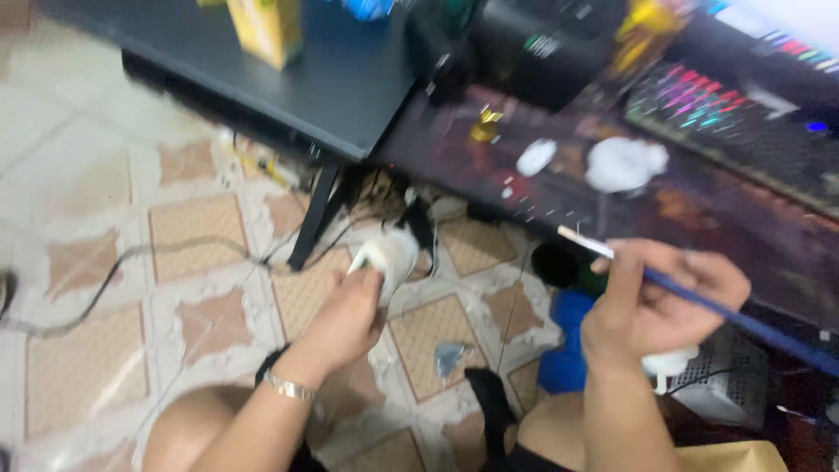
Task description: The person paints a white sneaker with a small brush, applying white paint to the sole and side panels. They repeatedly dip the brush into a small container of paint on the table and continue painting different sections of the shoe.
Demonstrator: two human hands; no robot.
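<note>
White crumpled wads (622, 163) litter the dark desk (717, 218) above both hands.

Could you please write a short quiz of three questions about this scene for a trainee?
1. True or false: the right hand holds a thin blue brush.
2. What does the left hand grip?
A. a small white object
B. a yellow box
C. a black cable
3. Fill in: the white blobs lie on the dark ____ , beside the lit keyboard.

Key
1. True; its pale end points up and to the left.
2. A, the small white object, held over the tiled floor.
3. Desk mat.
</note>
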